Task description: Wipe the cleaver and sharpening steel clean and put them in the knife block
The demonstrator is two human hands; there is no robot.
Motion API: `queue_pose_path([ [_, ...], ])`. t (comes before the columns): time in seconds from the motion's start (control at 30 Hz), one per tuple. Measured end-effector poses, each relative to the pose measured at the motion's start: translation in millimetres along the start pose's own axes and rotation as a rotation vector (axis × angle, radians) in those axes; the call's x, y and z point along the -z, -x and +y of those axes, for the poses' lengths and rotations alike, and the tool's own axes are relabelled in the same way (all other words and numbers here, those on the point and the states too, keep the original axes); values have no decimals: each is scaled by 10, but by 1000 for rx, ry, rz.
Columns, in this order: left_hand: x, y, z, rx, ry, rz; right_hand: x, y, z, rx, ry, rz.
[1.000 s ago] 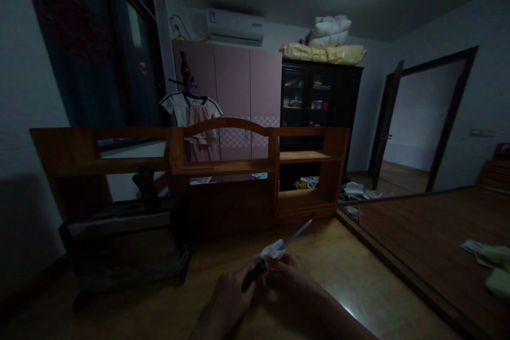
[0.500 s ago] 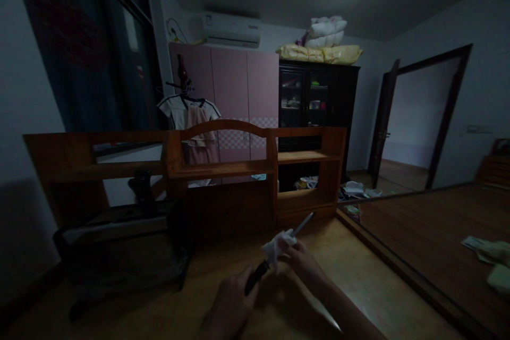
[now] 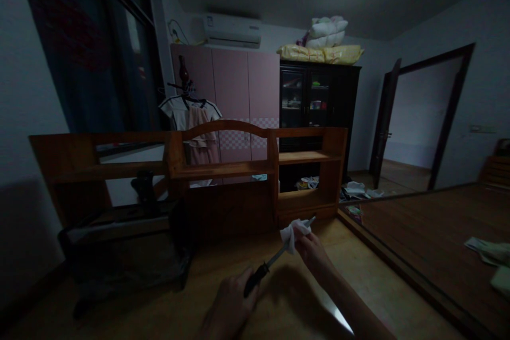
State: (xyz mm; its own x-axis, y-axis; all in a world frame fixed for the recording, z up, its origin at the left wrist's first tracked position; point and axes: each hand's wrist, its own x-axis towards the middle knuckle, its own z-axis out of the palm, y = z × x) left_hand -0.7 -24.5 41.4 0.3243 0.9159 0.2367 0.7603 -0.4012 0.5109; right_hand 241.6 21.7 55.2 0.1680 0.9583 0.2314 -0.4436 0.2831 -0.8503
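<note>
My left hand (image 3: 229, 305) is closed round the black handle of a knife (image 3: 274, 260), whose thin blade points up and to the right over the wooden desk (image 3: 358, 281). Pinched in my right hand (image 3: 313, 249) is a white cloth or tissue (image 3: 292, 232), wrapped round the blade close to its tip. Both hands are low in the middle of the view.
A wooden shelf unit (image 3: 223, 170) stands at the back of the desk. A dark bag or case (image 3: 123, 255) lies at the left. Pale cloths (image 3: 492, 255) lie on a brown surface at the right. Wardrobes and an open doorway (image 3: 422, 117) are behind.
My right hand has slid the white cloth along the blade, from near the handle up to the tip. The left hand has kept its grip on the handle.
</note>
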Motion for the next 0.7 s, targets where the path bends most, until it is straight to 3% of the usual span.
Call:
queue_pose_path([
  [0.17,-16,-16,-41,4,43,34,-210,244,131,-114,65,-323],
  [0.23,-16,-18,-44,3,42,30,-252,330,166,-156,99,-391],
  [0.53,-13,-43,6,-29,79,39,-306,325,106,-90,121,-393],
  [0.7,-50,-38,35,-21,41,40,-249,183,30,-70,14,-234],
])
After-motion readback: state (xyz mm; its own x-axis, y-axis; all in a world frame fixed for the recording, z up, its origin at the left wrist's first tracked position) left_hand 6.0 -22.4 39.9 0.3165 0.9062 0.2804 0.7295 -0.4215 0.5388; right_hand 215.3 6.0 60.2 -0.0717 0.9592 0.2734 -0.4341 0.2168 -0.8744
